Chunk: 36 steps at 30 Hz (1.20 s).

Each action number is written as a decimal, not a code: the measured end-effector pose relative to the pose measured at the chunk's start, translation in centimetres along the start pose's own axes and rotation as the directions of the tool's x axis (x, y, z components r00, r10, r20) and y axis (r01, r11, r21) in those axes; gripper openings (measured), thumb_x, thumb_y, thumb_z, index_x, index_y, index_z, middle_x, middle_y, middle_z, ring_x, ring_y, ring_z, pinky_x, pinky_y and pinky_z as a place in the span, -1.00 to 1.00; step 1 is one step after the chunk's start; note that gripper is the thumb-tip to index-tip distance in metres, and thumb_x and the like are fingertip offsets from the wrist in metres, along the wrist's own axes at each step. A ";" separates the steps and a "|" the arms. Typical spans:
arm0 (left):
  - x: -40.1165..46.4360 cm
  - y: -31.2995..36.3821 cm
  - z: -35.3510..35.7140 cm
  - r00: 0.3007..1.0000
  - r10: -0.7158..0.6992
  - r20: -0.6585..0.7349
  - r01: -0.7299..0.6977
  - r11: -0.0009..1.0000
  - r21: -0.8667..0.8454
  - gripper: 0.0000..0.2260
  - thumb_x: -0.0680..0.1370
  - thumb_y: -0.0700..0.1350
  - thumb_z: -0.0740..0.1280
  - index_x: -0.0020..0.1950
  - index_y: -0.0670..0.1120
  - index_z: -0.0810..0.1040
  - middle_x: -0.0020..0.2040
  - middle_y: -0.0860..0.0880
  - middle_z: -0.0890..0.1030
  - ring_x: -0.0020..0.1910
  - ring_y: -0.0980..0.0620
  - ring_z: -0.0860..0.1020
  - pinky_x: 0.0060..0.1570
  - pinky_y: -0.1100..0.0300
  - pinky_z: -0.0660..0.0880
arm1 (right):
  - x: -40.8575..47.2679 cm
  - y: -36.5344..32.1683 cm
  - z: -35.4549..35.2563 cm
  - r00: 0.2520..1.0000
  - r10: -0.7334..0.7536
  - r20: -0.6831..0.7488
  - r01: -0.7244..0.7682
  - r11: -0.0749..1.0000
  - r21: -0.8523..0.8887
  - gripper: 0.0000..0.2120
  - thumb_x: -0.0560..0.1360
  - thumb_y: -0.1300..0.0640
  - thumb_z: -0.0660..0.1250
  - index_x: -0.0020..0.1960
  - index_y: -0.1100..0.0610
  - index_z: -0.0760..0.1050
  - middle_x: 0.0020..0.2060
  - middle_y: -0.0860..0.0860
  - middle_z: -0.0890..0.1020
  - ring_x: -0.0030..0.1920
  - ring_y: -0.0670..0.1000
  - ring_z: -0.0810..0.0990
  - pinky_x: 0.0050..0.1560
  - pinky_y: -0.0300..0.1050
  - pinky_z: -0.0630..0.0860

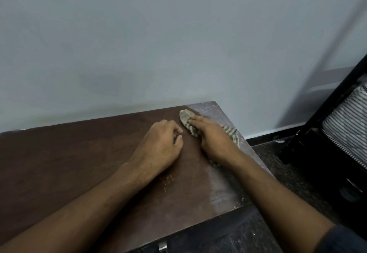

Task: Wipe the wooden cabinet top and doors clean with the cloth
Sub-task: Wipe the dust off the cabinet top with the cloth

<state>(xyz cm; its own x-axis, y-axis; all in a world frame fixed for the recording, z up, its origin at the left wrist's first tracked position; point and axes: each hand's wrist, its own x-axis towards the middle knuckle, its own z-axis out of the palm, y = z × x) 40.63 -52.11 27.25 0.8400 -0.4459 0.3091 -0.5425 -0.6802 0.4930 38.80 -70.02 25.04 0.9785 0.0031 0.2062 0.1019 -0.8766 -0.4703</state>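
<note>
The dark brown wooden cabinet top (69,163) fills the lower left. Pale dust and white specks cover its right strip and far right corner. A striped grey-green cloth (186,118) lies near that corner. My right hand (213,139) lies flat on the cloth, pressing it to the wood, with cloth showing past the fingertips and by the right edge. My left hand (160,145) rests on the wood just left of it, fingers curled, holding nothing. A metal handle (162,247) on the cabinet front shows at the bottom edge; the doors are hidden.
A pale blue-grey wall (158,44) rises right behind the cabinet. To the right, the dark speckled floor (282,173) lies below the cabinet edge. A black frame (325,109) holding a striped fabric bundle (345,117) stands at the far right.
</note>
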 end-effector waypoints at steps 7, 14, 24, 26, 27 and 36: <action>-0.7 0.6 0.2 0.999 0.031 -0.016 -0.031 0.999 0.007 -0.96 0.53 -0.01 0.31 -0.04 0.09 0.53 -0.18 0.15 0.49 -0.12 0.14 0.45 -0.11 0.24 0.41 | -5.4 -2.6 -0.5 0.970 -0.229 0.085 0.215 0.966 0.141 -0.53 0.54 0.25 0.16 0.43 0.09 0.44 0.43 -0.03 0.45 0.43 -0.09 0.35 0.50 -0.22 0.21; -2.4 2.5 0.2 0.999 -0.005 0.044 0.005 1.000 0.008 -0.97 0.54 -0.01 0.33 -0.06 0.07 0.54 -0.20 0.15 0.49 -0.18 0.18 0.46 -0.15 0.21 0.44 | -3.9 -0.6 -1.3 0.999 -0.014 0.034 0.013 1.000 0.021 -0.47 0.53 0.35 0.21 0.47 0.11 0.39 0.50 0.03 0.36 0.53 0.04 0.26 0.56 -0.03 0.15; -5.2 5.3 0.3 0.994 -0.015 0.106 0.015 1.000 -0.002 -0.94 0.54 -0.04 0.33 -0.14 0.05 0.54 -0.22 0.12 0.50 -0.25 0.20 0.45 -0.30 0.32 0.31 | -8.3 0.3 -2.4 1.000 -0.024 0.017 0.024 1.000 -0.013 -0.47 0.53 0.42 0.20 0.46 0.11 0.40 0.49 0.01 0.37 0.52 0.04 0.27 0.55 -0.08 0.15; -5.5 5.5 0.5 0.997 -0.011 0.080 0.012 1.000 -0.013 -0.94 0.53 -0.03 0.33 -0.14 0.04 0.54 -0.22 0.12 0.50 -0.25 0.19 0.46 -0.29 0.31 0.31 | -9.5 -0.9 -2.3 0.998 -0.062 0.031 0.061 0.998 0.018 -0.51 0.54 0.37 0.21 0.45 0.14 0.42 0.47 0.04 0.40 0.50 0.05 0.31 0.55 -0.09 0.15; -5.7 5.4 0.6 0.998 -0.002 0.055 0.003 1.000 -0.020 -0.94 0.53 -0.03 0.33 -0.14 0.04 0.54 -0.22 0.12 0.50 -0.25 0.19 0.45 -0.27 0.30 0.31 | -10.6 -1.5 -2.2 0.993 -0.104 0.058 0.102 0.994 0.035 -0.53 0.55 0.31 0.21 0.45 0.13 0.42 0.46 0.05 0.42 0.48 0.04 0.33 0.54 -0.13 0.15; -6.1 4.7 0.2 1.000 -0.001 0.012 0.001 0.999 -0.035 -0.94 0.51 -0.02 0.34 -0.16 0.05 0.52 -0.22 0.11 0.50 -0.23 0.18 0.46 -0.21 0.24 0.38 | -11.4 -1.7 -2.4 0.994 -0.080 0.071 0.078 0.997 0.026 -0.48 0.54 0.39 0.22 0.47 0.13 0.39 0.50 0.04 0.36 0.53 0.07 0.25 0.56 -0.03 0.14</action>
<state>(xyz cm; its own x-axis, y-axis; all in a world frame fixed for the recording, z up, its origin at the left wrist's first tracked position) 32.98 -52.70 27.54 0.8403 -0.4521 0.2992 -0.5408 -0.6602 0.5213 27.05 -69.72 25.55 0.9775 0.1069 0.1820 0.1826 -0.8610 -0.4748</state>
